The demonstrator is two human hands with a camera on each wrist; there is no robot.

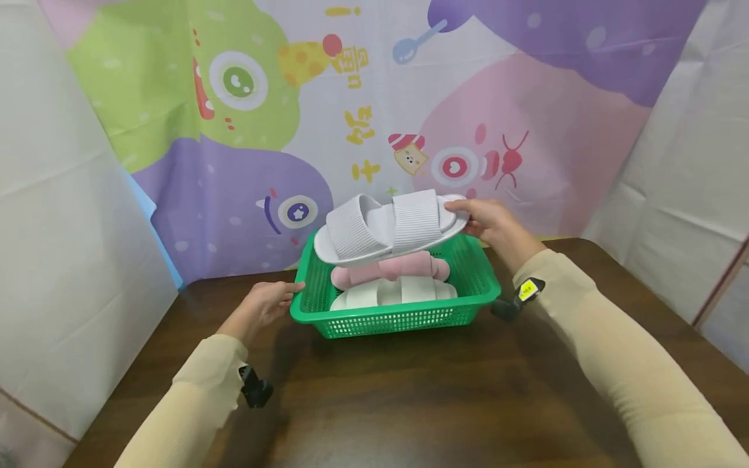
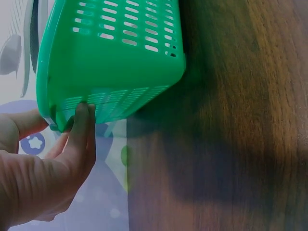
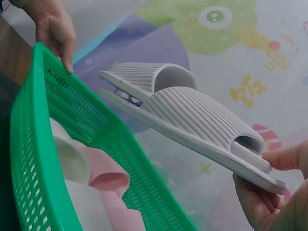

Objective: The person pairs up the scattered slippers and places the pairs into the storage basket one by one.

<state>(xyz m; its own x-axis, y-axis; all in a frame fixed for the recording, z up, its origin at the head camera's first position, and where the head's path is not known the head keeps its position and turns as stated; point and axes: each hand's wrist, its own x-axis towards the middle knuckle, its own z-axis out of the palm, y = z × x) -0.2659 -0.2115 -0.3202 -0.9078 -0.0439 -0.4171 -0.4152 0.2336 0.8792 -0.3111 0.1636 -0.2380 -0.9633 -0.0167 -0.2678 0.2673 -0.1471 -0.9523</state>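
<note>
A pair of grey ribbed slippers [image 1: 386,227] [image 3: 192,115], stacked one on the other, hangs level above a green plastic basket [image 1: 398,318] [image 2: 110,53] [image 3: 29,159]. My right hand [image 1: 471,220] [image 3: 269,197] grips their heel end, thumb on top and fingers beneath. Inside the basket lie a pink slipper [image 1: 404,266] [image 3: 108,175] and a white slipper [image 1: 380,294] [image 3: 70,159] in front of it. My left hand [image 1: 289,290] [image 2: 72,139] [image 3: 53,26] holds the basket's left corner at the rim, thumb on one side and a finger on the outer wall.
The basket stands at the far middle of a dark wooden table [image 1: 409,403]. A colourful cartoon backdrop [image 1: 246,130] rises right behind it. White panels [image 1: 58,227] close in both sides.
</note>
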